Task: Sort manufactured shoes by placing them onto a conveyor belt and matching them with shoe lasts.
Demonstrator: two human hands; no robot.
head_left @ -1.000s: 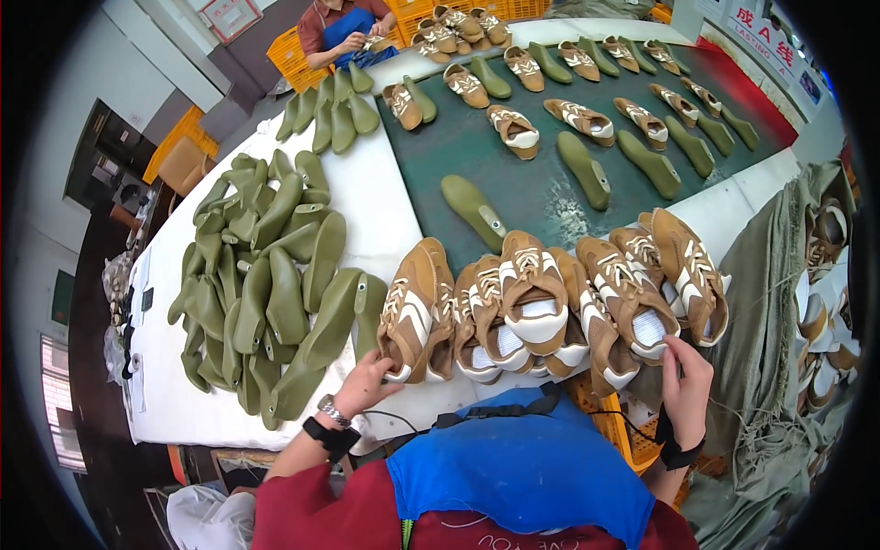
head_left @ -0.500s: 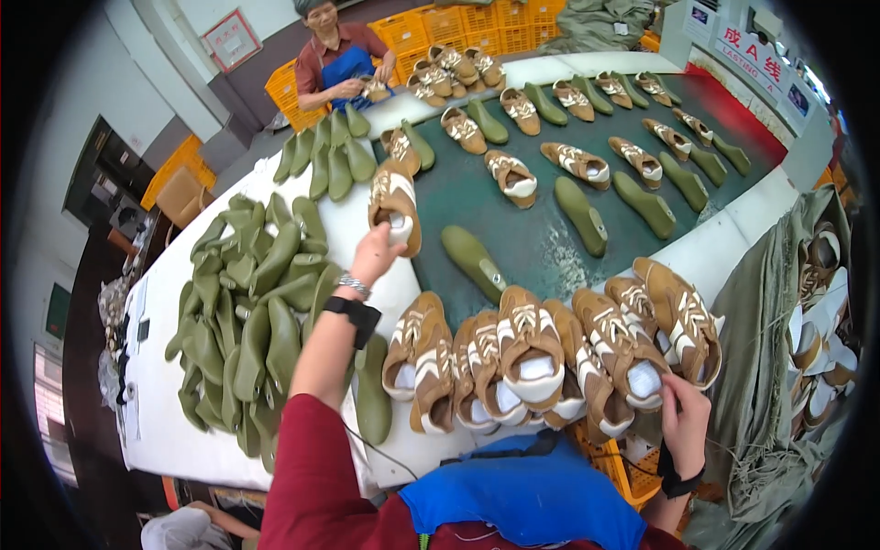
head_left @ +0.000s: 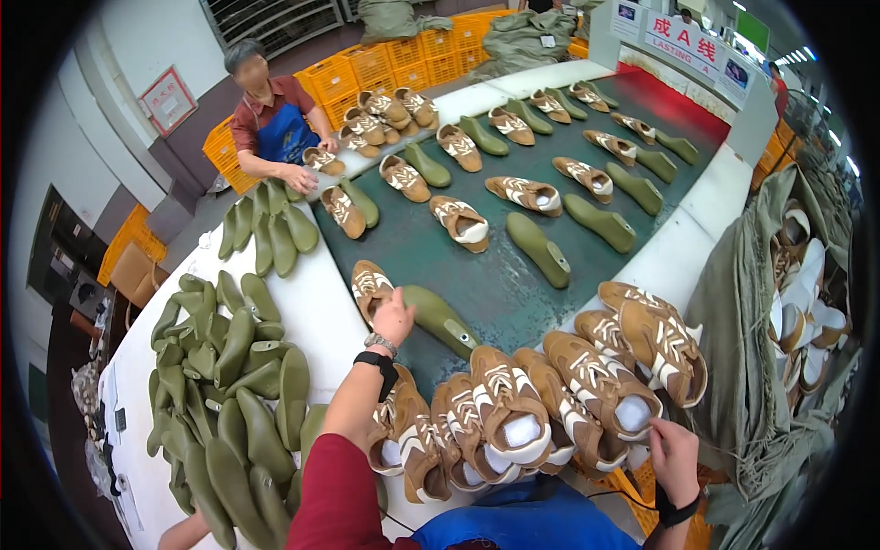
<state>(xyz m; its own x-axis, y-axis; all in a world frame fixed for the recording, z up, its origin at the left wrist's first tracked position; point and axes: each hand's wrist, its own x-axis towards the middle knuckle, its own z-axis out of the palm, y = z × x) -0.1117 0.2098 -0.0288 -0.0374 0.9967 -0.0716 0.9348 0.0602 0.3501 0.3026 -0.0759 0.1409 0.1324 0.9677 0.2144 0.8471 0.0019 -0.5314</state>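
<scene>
My left hand (head_left: 394,319) is closed on the heel end of a brown-and-white sneaker (head_left: 369,282), at the near left edge of the green belt (head_left: 463,298). Right beside that sneaker lies a green shoe last (head_left: 436,316). My right hand (head_left: 674,456) pinches the heel edge of another brown sneaker (head_left: 594,374), which has white stuffing inside. This one is in a row of several similar sneakers (head_left: 510,394) along the near edge, toes pointing away from me.
Green lasts (head_left: 243,367) are heaped on the white table (head_left: 316,325) at left. Sneakers and lasts stand in pairs across the belt. A co-worker (head_left: 280,124) in a blue apron reaches toward lasts at far left. At right hangs a sack (head_left: 733,302) of shoes.
My left hand has brought its sneaker down beside the near last. My right hand stays at the same sneaker's heel. The co-worker's hands have parted; a shoe rests beside them. The view has shifted.
</scene>
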